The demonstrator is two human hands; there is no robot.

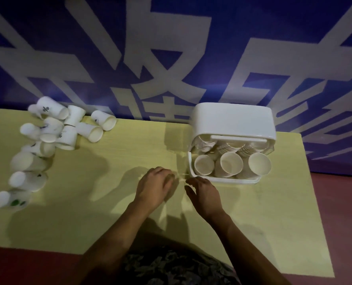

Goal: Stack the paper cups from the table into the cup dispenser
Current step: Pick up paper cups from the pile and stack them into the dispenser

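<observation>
I see the paper cups (53, 130) lying scattered far to the left of the cup dispenser (232, 128), most of them on their sides on the table (129, 145). I judge them light and thin, easy to crush, so I would take each one softly around its wall, near the rim. My left hand (155, 185) and right hand (205, 194) both hover near the dispenser's front corner, fingers relaxed, holding nothing. Three stacks (231, 165) already stand inside the dispenser. Its lid hides how deep they go, and the light is dim, so I cannot count the loose cups surely.
</observation>
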